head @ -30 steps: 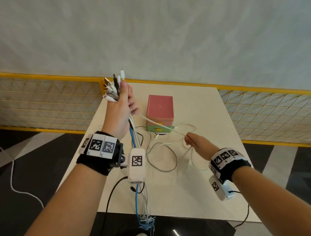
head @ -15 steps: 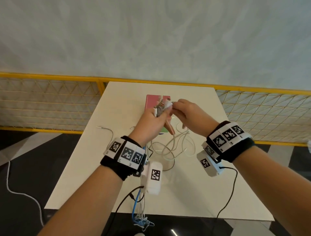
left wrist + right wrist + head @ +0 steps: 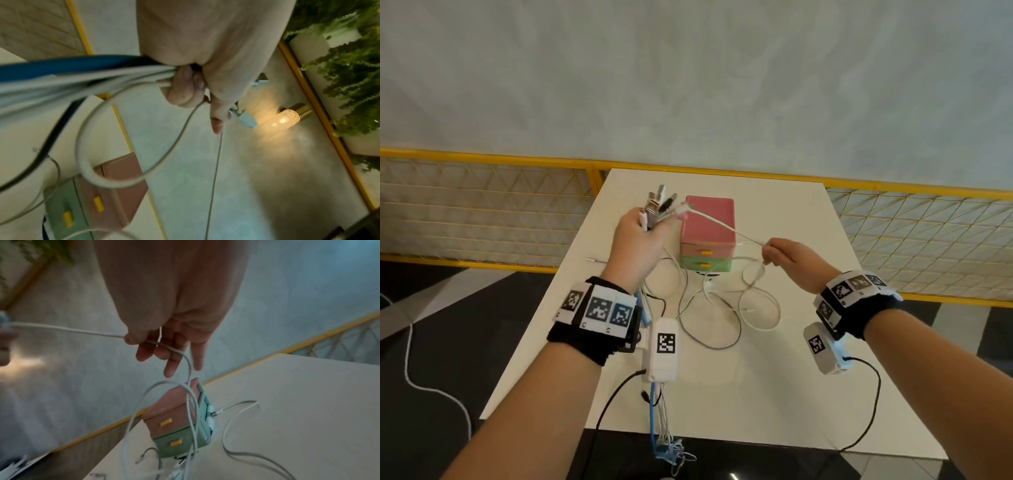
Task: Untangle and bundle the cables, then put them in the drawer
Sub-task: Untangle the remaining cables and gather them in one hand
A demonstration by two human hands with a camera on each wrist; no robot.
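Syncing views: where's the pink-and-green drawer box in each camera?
Head: drawer box centre, on the table, between the left hand and right hand.
Left wrist: lower left, tilted.
Right wrist: lower centre, behind white cable loops.
Shared landmark: its yellow handles.

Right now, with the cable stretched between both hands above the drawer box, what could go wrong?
1. The white cable runs taut from the left hand to the right hand; its slack loops hang in front of the drawer unit, so more pulling may snag or drag the box.
2. The left hand grips many cable ends at once; a tug could pull one free.
3. The cable tails hang off the table edge and may slide down.
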